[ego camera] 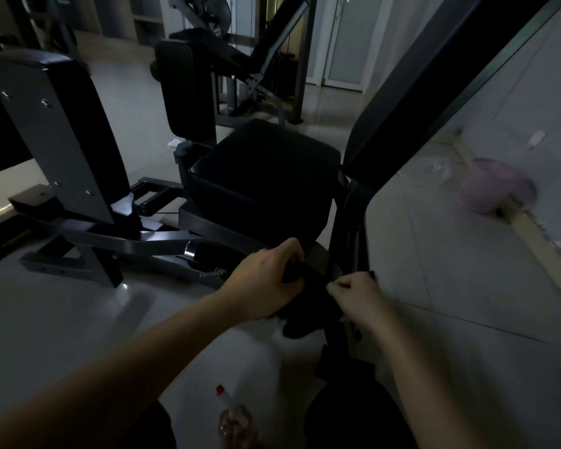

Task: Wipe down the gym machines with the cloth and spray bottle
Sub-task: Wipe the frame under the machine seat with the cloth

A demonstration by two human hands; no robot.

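Head view: one dark cloth [305, 293] is bunched between both hands, left hand [266, 280] clutching it, right hand [357, 293] pinching its edge, beside the machine seat [266, 170]; one spray bottle [235, 419] lies on the floor below them

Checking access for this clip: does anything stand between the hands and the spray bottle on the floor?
Nothing visible does. The spray bottle lies on bare floor between the person's knees, below both forearms. But the left hand and right hand are both gripping the dark cloth, so one must let go first.

Dim, underexposed room; pale daylight from the far doorway [344, 40]; edges warped.
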